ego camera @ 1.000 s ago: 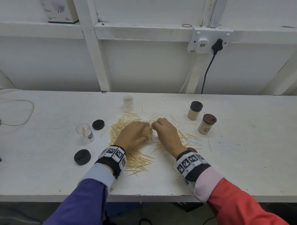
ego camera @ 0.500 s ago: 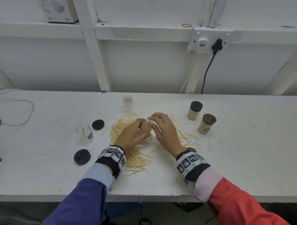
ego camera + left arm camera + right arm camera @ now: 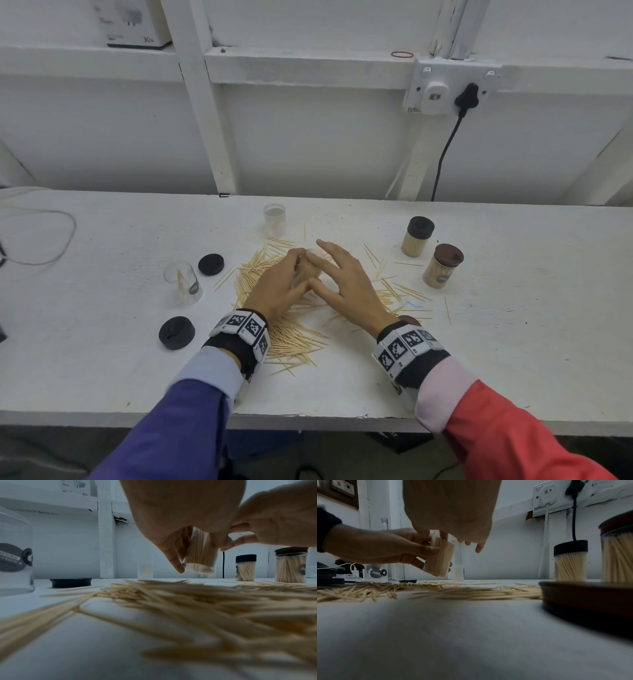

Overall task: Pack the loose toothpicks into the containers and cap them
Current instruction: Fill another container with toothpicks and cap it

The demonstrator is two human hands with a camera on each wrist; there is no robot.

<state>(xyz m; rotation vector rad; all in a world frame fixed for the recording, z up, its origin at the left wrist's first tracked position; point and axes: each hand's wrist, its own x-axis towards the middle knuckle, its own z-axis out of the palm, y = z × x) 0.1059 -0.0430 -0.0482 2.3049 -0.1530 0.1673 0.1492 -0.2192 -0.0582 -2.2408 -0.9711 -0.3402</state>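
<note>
My left hand (image 3: 279,282) grips a clear container (image 3: 310,269) packed full of toothpicks, uncapped. It is lifted off the table and tilted, as the left wrist view (image 3: 199,550) and right wrist view (image 3: 440,558) show. My right hand (image 3: 342,284) is beside and over it with fingers (image 3: 329,248) spread straight, fingertips at the container's top. Loose toothpicks (image 3: 291,339) lie scattered on the white table (image 3: 513,342) beneath both hands. A brown cap (image 3: 409,320) lies by my right wrist.
Two filled, capped containers stand at right, one black-capped (image 3: 416,236), one brown-capped (image 3: 442,270). A clear container (image 3: 275,219) stands behind the pile, another (image 3: 183,281) with a few toothpicks at left. Two black caps (image 3: 211,264) (image 3: 176,333) lie at left. A cable (image 3: 51,240) lies far left.
Both hands were curled low over the pile. The left hand has since raised the filled container, and the right hand's fingers have straightened and spread over it.
</note>
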